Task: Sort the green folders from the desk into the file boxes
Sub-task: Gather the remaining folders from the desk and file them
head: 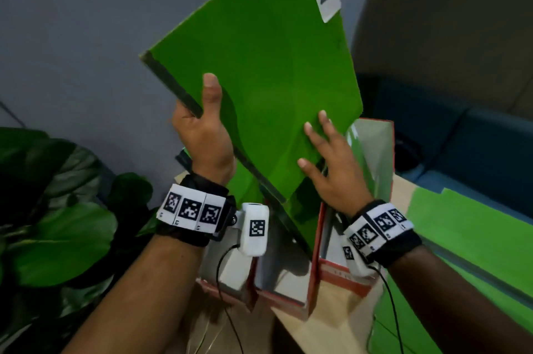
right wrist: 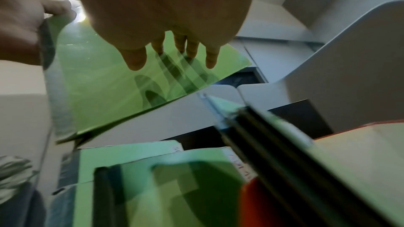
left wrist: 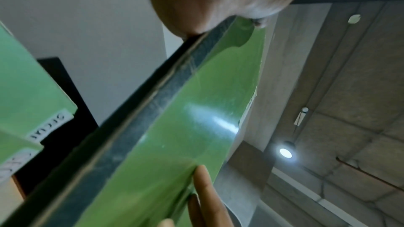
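Left hand (head: 202, 134) grips green folder (head: 259, 79) by its dark spine; right hand (head: 331, 163) lies flat, fingers straight, on cover, steadying its tilted lower corner into red file box (head: 317, 261) slot.

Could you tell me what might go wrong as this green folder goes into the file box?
1. Only the left hand grips the green folder, at its dark spine; the right hand lies flat against the cover, so the folder could slip or swing.
2. The folder is tilted, its lower corner near a red divider of the file box, and could catch there.
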